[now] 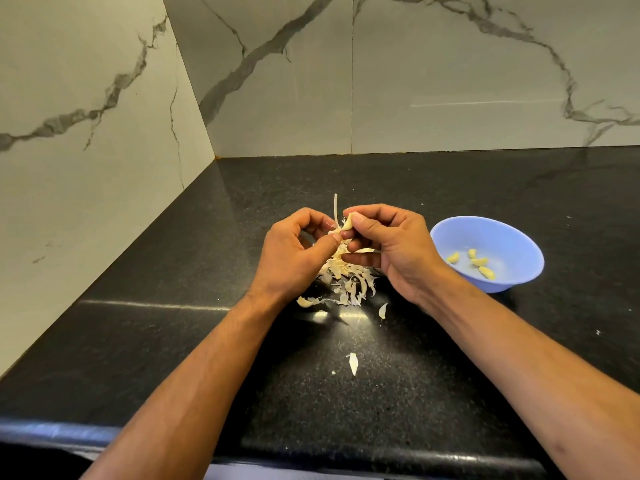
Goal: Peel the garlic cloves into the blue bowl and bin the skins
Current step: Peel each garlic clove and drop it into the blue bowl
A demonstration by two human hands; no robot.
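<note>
Head view: both hands raised over the black countertop [145,358], just left of the blue bowl [491,233]. Right hand [391,251] pinches a garlic clove [347,223] between thumb and forefinger, its other fingers curled under. Left hand [294,251] is curled, thumb and fingers gripping the garlic head remnant [337,249], whose dry stem [335,209] sticks up between the two hands. Clove and remnant touch. Skin pile [346,285] lies on the countertop left of the bowl, below the hands. Two loose skins left of the bowl and nearer the person: one [382,310] just beside the pile, one [353,363] well apart. Four peeled cloves [479,262] sit inside the bowl. Marble wall panels [450,81] stand behind the bowl.
</note>
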